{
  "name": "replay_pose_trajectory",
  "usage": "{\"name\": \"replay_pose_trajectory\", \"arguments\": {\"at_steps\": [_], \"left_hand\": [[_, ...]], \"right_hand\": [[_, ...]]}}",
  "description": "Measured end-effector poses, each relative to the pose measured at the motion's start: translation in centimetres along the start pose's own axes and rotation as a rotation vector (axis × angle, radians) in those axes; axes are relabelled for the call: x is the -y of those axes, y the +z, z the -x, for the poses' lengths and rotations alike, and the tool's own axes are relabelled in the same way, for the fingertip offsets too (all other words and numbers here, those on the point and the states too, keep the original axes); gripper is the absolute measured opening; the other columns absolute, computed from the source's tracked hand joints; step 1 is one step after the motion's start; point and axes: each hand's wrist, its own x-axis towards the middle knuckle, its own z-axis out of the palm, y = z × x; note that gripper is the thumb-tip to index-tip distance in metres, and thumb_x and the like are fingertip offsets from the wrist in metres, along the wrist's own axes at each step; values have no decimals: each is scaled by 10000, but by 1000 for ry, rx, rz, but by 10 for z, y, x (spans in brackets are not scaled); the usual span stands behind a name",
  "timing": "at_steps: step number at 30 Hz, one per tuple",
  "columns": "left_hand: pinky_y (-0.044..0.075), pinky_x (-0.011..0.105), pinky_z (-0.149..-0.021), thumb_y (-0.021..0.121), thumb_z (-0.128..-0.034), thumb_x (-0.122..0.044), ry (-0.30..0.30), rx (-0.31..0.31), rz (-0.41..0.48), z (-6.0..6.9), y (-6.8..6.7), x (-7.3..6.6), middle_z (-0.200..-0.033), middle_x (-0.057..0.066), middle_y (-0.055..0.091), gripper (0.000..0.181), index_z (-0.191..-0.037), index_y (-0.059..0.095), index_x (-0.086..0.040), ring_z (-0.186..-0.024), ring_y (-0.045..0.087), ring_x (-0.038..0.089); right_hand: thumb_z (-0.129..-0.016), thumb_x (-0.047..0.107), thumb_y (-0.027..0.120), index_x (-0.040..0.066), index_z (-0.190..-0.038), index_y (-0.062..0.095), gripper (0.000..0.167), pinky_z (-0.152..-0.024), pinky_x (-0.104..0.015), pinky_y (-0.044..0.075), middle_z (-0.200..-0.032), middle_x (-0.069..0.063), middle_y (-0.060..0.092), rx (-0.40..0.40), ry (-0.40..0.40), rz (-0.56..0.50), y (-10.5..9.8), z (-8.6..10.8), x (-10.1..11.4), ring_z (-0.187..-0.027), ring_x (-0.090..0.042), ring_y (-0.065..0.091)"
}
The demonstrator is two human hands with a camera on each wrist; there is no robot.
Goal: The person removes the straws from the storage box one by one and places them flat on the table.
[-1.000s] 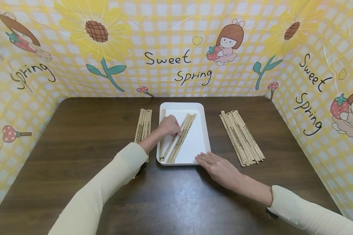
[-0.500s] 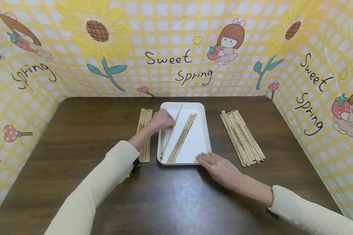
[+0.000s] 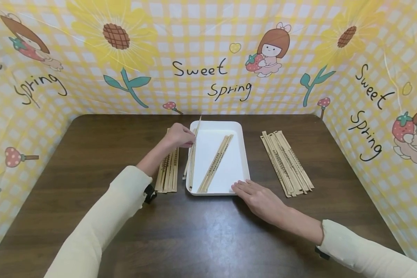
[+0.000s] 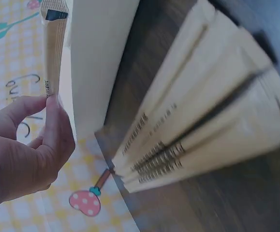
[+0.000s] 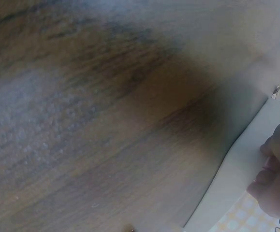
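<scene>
My left hand [image 3: 180,136] pinches one paper-wrapped pair of chopsticks [image 4: 54,48] between thumb and fingertips, tilted over the left rim of a white tray [image 3: 244,166]. Inside the tray, more wrapped chopsticks [image 3: 215,164] lie slantwise, and another packet [image 3: 191,172] lies along the left wall. Just left of the tray is a pile of wrapped chopsticks [image 3: 170,170], partly hidden by my left hand and forearm. With its fingers fairly straight, my right hand [image 3: 260,200] rests on the tray's near right corner. The right wrist view shows those fingers against the tray's wall [image 5: 231,179].
A larger pile of wrapped chopsticks [image 3: 287,164] lies to the right of the tray. Everything stands on a dark wooden table [image 3: 208,239]. Yellow checked cloth [image 3: 194,34] hangs behind the table and along its sides.
My left hand has picked a wrapped pair of chopsticks off the slanted group and carried it left, to over the tray's left rim. My right hand has stayed on the corner.
</scene>
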Motion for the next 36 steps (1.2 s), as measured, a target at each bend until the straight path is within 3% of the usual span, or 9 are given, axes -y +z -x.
{"name": "replay_pose_trajectory", "arguments": {"at_steps": [7,11,19,24,36], "left_hand": [[592,354,-828,623,-851,-19,-24,-47,-69,5,-19,20,-1190,214,649,233,-1039,716,83,-741,681,144],[600,336,-798,623,-842,-2,-23,-65,-53,8,-28,32,-1102,220,661,236,-1040,711,93,-731,685,149],[590,241,-764,636,-861,9,-69,-87,-19,10,-44,52,-1182,264,609,306,-1134,664,144,-789,686,147],[588,301,-825,644,-893,-9,-108,-88,-12,12,-50,60,-1200,270,597,298,-1148,653,145,-869,702,203],[597,298,-797,628,-928,-37,-105,-85,-51,14,-56,73,-1192,271,600,264,-1128,664,130,-896,699,238]], "right_hand": [[-775,-82,678,-96,-1237,626,465,-1023,-474,478,-1210,-215,667,3,-1,-4,-1,-1,1,-1137,-318,641],[-781,-78,669,-97,-1237,626,458,-1025,-473,476,-1210,-214,667,3,2,-2,-1,-1,1,-1136,-316,641],[-783,-76,661,-96,-1233,625,451,-1026,-474,476,-1209,-214,667,0,-1,5,0,-1,0,-1137,-317,640],[-777,-87,661,-93,-1242,622,467,-1039,-462,466,-1219,-208,664,16,6,15,-1,0,1,-1149,-308,634],[-765,-92,681,-96,-1243,622,481,-1040,-459,466,-1226,-206,662,14,3,15,0,1,1,-1152,-306,633]]}}
